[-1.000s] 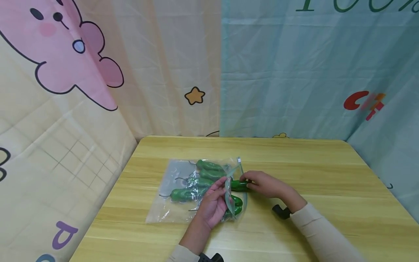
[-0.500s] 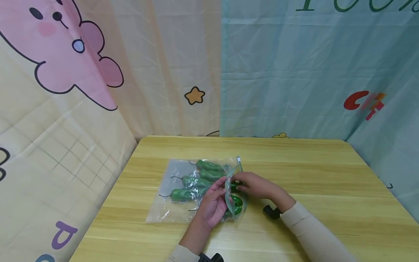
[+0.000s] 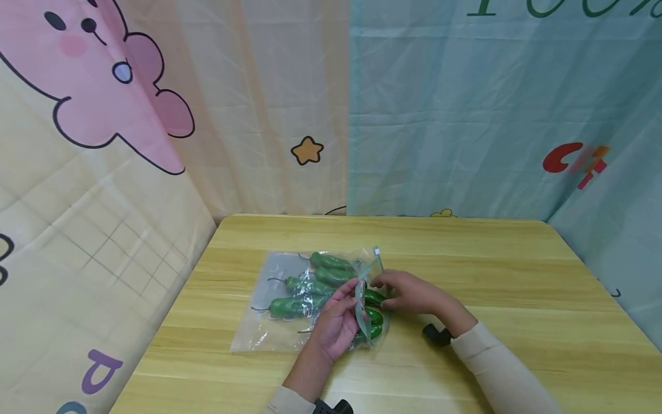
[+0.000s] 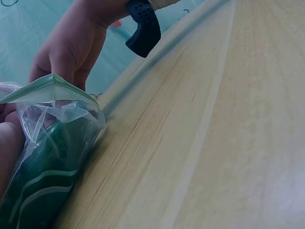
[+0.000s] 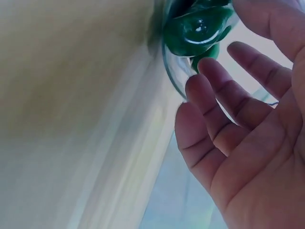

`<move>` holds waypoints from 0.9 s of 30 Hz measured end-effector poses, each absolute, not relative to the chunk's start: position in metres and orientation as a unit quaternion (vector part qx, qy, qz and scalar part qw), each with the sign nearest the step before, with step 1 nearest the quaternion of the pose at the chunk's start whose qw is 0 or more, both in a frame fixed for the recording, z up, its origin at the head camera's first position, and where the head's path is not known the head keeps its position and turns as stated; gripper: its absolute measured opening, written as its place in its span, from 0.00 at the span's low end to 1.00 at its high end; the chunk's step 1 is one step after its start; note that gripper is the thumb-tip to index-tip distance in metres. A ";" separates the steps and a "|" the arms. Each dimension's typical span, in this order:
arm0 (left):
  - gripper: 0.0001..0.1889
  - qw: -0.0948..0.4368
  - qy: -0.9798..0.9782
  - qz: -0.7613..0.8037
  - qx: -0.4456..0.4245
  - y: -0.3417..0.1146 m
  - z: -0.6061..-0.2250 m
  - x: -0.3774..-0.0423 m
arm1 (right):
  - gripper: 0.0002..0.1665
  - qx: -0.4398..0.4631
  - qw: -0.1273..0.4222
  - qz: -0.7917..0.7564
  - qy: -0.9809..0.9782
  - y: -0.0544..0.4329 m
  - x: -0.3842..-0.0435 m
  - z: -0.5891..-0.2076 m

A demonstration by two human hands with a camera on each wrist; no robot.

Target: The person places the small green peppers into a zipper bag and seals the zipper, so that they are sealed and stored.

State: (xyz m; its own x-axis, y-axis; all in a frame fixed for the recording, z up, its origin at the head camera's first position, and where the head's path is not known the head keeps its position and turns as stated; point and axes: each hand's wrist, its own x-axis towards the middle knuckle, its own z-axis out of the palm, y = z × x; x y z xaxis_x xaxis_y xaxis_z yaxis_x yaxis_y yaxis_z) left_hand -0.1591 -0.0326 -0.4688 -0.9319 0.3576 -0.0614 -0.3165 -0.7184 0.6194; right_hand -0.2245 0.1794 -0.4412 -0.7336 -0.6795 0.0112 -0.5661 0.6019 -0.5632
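A clear zip bag (image 3: 248,339) lies flat on the table with several long green peppers (image 3: 287,308) inside, their stems pointing left. My left hand (image 3: 336,325) holds the bag's mouth, its fingers and thumb pinching the green zip edge (image 4: 55,88). Just right of the mouth is my right hand (image 3: 411,293), its fingers loosely bent and holding nothing. In the right wrist view its fingers (image 5: 214,114) are spread beside the bag's opening, where shiny pepper ends (image 5: 198,31) show. One pepper end (image 3: 374,297) sits at the mouth, close to the right fingertips.
A wooden table (image 3: 491,253) carries the bag left of its middle. Printed curtains (image 3: 445,115) hang behind and at both sides. Each wrist wears a black camera mount, such as the one on the right wrist (image 3: 437,335).
My right hand has moved left, pushing a pepper into the bag, then let go and drawn back slightly. That pepper now lies further in. My left hand stays on the bag's mouth.
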 end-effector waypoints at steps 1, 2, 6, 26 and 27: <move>0.19 0.181 0.329 0.926 0.032 -0.033 -0.469 -0.159 | 0.19 -0.353 0.104 -0.276 0.888 0.181 -0.224 -0.441; 0.19 0.180 0.329 0.926 0.032 -0.033 -0.468 -0.159 | 0.19 -0.357 0.104 -0.276 0.887 0.182 -0.223 -0.442; 0.19 0.178 0.329 0.927 0.032 -0.033 -0.468 -0.160 | 0.16 -0.366 0.102 -0.274 0.884 0.183 -0.223 -0.444; 0.19 0.179 0.325 0.928 0.032 -0.032 -0.470 -0.160 | 0.14 -0.366 0.081 -0.278 0.884 0.166 -0.224 -0.450; 0.18 0.179 0.325 0.928 0.032 -0.032 -0.469 -0.160 | 0.15 -0.367 0.085 -0.280 0.883 0.166 -0.223 -0.449</move>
